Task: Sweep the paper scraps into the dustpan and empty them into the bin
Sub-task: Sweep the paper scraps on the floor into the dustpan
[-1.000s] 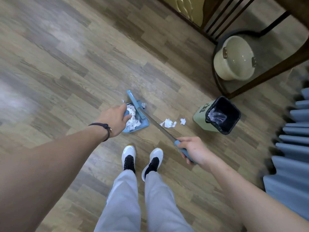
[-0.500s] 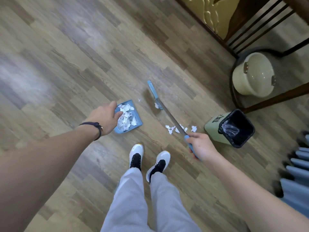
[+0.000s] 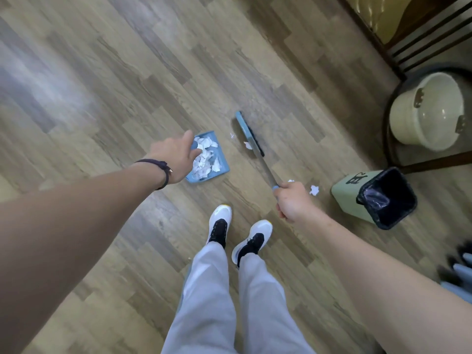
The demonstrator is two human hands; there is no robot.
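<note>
Head view: dustpan holds most scraps; left hand grasps its handle, right hand clenches the broom. Stray scraps lie between dustpan and bin; emptying is not yet done.

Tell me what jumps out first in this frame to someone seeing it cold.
The blue dustpan mid-floor, heaped with white paper scraps, with the left hand at its handle end. To its right, the right hand grips a long broom with its head on the floor beside two small scraps. A green bin with a black liner sits far right, one loose scrap short of it.
</note>
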